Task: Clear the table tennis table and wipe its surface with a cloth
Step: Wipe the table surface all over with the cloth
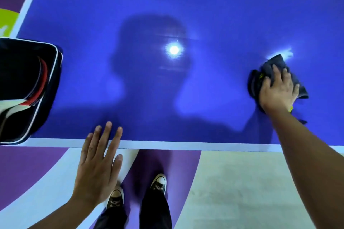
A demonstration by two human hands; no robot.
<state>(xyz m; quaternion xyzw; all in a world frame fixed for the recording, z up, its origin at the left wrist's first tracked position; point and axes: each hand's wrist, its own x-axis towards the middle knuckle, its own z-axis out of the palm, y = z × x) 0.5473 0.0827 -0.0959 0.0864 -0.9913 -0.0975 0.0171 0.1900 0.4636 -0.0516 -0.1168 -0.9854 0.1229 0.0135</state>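
Two hands: left hand [96,165] overlaps near table [204,5] edge, right hand [277,92] presses cloth [274,61].

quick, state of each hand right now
Left hand: open, fingers straight, tips at the table edge.
Right hand: open, pressing the dark cloth onto the table.

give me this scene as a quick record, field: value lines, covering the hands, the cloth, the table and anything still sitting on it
table: blue top, white line along the near edge
cloth: dark, bunched, lying on the table at the right
right hand: presses down on the cloth
left hand: fingers straight, fingertips over the near edge, holds nothing
bag: black with white piping, on the near left corner of the table
task state: wiping under way, bag not yet cleared
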